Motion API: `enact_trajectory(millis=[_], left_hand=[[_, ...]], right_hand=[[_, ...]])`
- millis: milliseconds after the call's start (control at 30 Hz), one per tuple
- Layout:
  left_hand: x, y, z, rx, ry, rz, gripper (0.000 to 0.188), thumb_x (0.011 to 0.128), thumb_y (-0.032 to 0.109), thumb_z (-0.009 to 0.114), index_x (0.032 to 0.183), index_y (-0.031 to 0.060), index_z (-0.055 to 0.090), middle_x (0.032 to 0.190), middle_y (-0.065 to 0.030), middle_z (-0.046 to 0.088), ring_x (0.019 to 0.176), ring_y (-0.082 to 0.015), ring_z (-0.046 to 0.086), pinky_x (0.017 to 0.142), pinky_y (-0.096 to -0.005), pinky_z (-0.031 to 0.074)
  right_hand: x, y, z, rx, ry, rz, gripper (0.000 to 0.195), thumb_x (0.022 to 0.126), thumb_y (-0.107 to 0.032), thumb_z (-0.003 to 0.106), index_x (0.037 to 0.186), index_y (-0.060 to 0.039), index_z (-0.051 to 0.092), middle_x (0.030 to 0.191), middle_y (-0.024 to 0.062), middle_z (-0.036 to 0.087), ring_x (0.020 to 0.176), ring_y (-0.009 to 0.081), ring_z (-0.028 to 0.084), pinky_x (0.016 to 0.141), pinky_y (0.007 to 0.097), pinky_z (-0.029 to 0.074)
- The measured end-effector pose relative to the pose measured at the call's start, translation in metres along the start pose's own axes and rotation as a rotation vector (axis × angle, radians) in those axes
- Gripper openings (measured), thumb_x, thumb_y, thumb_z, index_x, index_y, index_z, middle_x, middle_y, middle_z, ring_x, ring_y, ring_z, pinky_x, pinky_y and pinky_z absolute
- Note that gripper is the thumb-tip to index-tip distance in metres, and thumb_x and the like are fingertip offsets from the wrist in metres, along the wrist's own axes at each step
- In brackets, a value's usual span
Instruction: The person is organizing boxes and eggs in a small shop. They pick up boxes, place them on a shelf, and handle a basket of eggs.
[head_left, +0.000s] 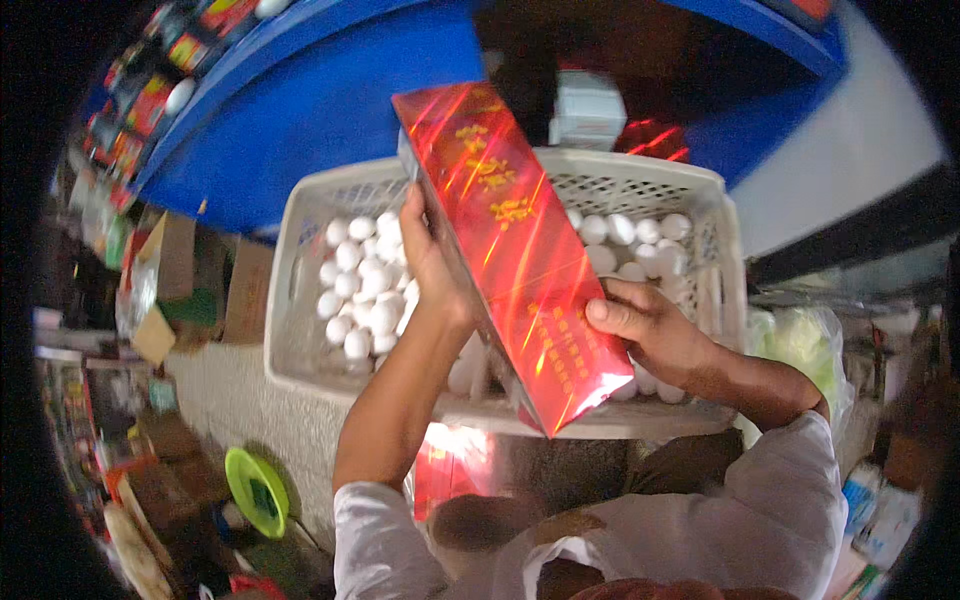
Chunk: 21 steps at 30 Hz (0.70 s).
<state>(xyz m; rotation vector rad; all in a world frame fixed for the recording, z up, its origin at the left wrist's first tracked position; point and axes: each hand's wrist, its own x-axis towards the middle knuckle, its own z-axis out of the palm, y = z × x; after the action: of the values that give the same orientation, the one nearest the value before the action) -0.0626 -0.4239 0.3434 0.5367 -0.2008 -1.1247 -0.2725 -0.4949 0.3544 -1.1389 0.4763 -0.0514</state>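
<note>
Both my hands hold a long, shiny red cardboard box with gold lettering, tilted over a pale plastic crate. My left hand grips the box's left side, its thumb along the edge. Around the lower right edge curls my right hand, the thumb on the printed face. Beneath the box, many white eggs lie at the crate's left. More eggs fill its right side. The box hides the middle of the crate.
Behind the crate stands a blue panel with a dark opening holding a white box. Packaged goods line the upper left. A green plastic basin and cardboard boxes are at left, a bagged vegetable at right.
</note>
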Motion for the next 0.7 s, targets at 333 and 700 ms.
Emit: enact_trajectory(millis=[333,700], left_hand=[[-0.015,-0.028,-0.004,0.619,-0.182,-0.366,0.047,0.086,0.026,0.064,0.125,0.0034,0.055,0.117,-0.016,0.061,0.105,-0.0249,0.06,0.091,-0.0378,0.048],[-0.005,-0.018,-0.023,0.72,-0.008,-0.262,0.035,0.087,0.018,0.062,0.119,0.0048,0.06,0.103,-0.0115,0.066,0.088,-0.0188,0.063,0.082,-0.0327,0.05]], right_hand=[[-0.06,-0.039,-0.093,0.157,0.549,-0.277,0.047,0.092,-0.038,0.056,0.118,0.0019,0.057,0.11,0.013,0.065,0.103,0.0204,0.062,0.093,0.0346,0.047],[0.132,-0.075,-0.307,0.135,0.718,-0.092,0.025,0.092,-0.029,0.058,0.097,-0.0052,0.061,0.095,0.0086,0.067,0.082,0.0252,0.066,0.069,0.0487,0.055]])
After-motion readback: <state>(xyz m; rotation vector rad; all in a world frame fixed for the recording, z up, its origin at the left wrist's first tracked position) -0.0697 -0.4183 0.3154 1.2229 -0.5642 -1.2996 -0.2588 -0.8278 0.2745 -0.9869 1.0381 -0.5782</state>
